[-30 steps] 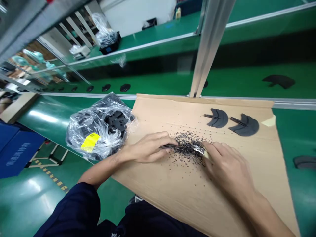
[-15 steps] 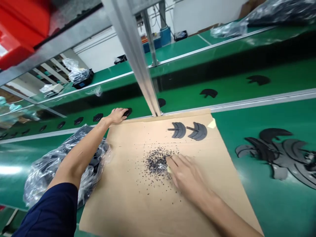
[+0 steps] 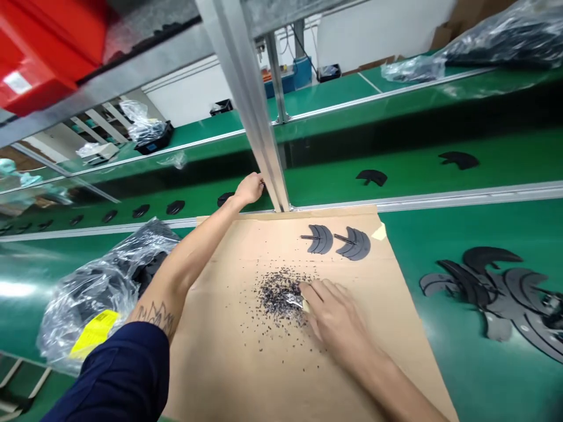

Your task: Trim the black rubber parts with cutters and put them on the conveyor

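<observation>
Stretched out to the foot of the metal post, my left hand [image 3: 250, 189] has its fingers closed on a dark part, mostly hidden by the hand and post. Just left of that hand, a black curved plastic part [image 3: 225, 198] lies on the green belt. My right hand [image 3: 331, 310] is low over the cardboard sheet [image 3: 246, 387], closed around a small tool with a shiny metal tip [image 3: 294, 300] and pale yellow handle. Its tip points into a pile of small black scraps [image 3: 275, 290]. Beyond it lie two grey fan-shaped parts [image 3: 321, 239] [image 3: 353, 243] with thin stems.
A metal post [image 3: 250, 99] rises ahead of the cardboard. More dark parts [image 3: 372, 177] are spaced along the belt [image 3: 325, 184]. At left is a clear plastic bag [image 3: 88, 293] of dark parts; at right, a heap of curved grey parts [image 3: 505, 293]. Red bins [image 3: 53, 47] sit overhead.
My left hand has moved right, off one black part, which stays on the belt, towards the post. A part seen right of the post is no longer visible there. My right hand stays by the scraps.
</observation>
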Demonstrator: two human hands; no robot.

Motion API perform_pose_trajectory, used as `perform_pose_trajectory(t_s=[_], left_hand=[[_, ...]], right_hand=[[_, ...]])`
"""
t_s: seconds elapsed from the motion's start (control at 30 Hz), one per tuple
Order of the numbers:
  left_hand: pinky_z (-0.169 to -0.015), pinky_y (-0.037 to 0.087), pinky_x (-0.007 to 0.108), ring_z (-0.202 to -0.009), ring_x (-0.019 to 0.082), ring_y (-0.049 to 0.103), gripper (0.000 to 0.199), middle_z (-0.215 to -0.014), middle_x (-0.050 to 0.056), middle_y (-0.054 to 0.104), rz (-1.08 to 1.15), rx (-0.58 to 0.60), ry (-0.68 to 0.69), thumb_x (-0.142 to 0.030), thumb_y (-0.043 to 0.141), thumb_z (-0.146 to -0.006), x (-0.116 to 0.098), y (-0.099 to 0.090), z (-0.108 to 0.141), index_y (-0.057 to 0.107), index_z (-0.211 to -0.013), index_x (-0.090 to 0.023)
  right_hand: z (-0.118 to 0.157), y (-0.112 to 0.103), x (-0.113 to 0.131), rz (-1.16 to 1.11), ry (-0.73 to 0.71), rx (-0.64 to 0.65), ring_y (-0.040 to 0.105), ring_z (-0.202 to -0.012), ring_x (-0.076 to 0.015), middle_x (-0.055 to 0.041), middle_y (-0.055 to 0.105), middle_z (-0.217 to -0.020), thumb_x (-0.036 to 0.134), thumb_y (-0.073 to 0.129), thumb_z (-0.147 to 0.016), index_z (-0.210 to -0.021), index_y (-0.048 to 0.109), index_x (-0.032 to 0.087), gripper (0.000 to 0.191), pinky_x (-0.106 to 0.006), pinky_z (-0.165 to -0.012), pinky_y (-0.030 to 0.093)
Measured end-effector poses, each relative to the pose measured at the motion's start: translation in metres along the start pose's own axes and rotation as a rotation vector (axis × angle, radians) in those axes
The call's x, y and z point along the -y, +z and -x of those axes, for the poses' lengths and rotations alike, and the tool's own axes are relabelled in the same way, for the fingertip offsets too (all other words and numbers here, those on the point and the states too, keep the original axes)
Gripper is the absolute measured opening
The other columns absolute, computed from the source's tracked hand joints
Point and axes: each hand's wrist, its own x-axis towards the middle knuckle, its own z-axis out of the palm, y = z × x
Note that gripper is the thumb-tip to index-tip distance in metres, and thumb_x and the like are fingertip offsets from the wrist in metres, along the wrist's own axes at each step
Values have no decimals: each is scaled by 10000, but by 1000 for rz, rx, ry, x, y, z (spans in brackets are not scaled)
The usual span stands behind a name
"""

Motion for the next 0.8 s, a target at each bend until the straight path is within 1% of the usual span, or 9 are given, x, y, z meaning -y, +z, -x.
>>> perform_pose_trajectory(t_s=[0.1, 0.17, 0.27, 0.33, 0.47, 0.53, 0.6, 0.7, 0.8], left_hand=[[-1019, 508, 435, -1053, 277, 655, 234, -1033, 143, 721, -6, -96, -40, -95, 509, -876, 13, -38, 50, 699, -1012, -97], [-1017, 530, 427, -1055, 258, 668, 237, -1054, 122, 737, 8, -123, -24, -115, 522, -897, 10, -48, 99, 704, -1048, -109], [-965, 592, 330, -1002, 178, 714, 171, -1040, 35, 766, 85, -66, 94, -173, 593, -930, -19, -36, 179, 720, -1044, -186], [-939, 621, 267, -1001, 151, 738, 183, -1053, 22, 771, 283, 65, 380, -160, 571, -967, -46, -18, 223, 712, -1072, -211], [-793, 616, 99, -895, 64, 751, 215, -1042, -49, 780, 239, 160, 350, -150, 642, -948, -70, -5, 265, 677, -1125, -268], [-853, 604, 111, -974, 65, 747, 213, -1103, -58, 772, 35, 216, 216, -201, 605, -982, -54, -22, 271, 659, -1176, -272], [-941, 600, 215, -1051, 131, 739, 188, -1121, 0, 766, -151, 215, 58, -237, 524, -1017, -22, -50, 275, 682, -1120, -233], [-893, 594, 383, -1003, 268, 740, 278, -1004, 146, 755, -348, 196, -156, -220, 435, -1014, 37, -91, 282, 686, -957, -117], [-874, 558, 337, -978, 265, 724, 142, -1015, 146, 751, -453, 274, -254, -214, 617, -893, 82, -112, 290, 687, -964, -114]], right_hand=[[-4, -1, 1, -17, -56, -68, 609, -807, -214, -60, 685, -888, -28, 606, -766, -1115, 633, 155, 396, -329, -693, 470], [-6, 1, 4, -25, -109, -121, 612, -802, -223, -72, 675, -882, -11, 589, -799, -1175, 623, 134, 404, -332, -679, 477], [-10, 6, 9, -39, -178, -244, 618, -777, -218, -109, 670, -951, 60, 588, -875, -1197, 619, 137, 333, -334, -667, 495], [-13, 10, 12, -100, -223, -309, 630, -764, -207, -126, 672, -1013, 109, 590, -912, -1165, 620, 168, 262, -330, -667, 509], [-20, 12, 16, -345, -347, -193, 690, -813, -212, -90, 694, -949, 124, 499, -960, -1091, 599, 217, 189, -321, -700, 536], [-22, 11, 18, -429, -281, -157, 693, -765, -201, -65, 699, -901, 178, 540, -966, -1049, 603, 231, 117, -312, -695, 535], [-21, 11, 18, -470, -137, -166, 677, -702, -191, -45, 702, -863, 277, 606, -955, -1002, 620, 239, 62, -308, -681, 530], [-18, 8, 19, -515, 127, -118, 660, -673, -201, -35, 704, -821, 454, 649, -915, -952, 655, 230, 227, -324, -682, 529], [-19, 3, 23, -619, 335, -2, 638, -662, -204, -25, 691, -786, 542, 663, -866, -935, 675, 221, 329, -327, -663, 519]])
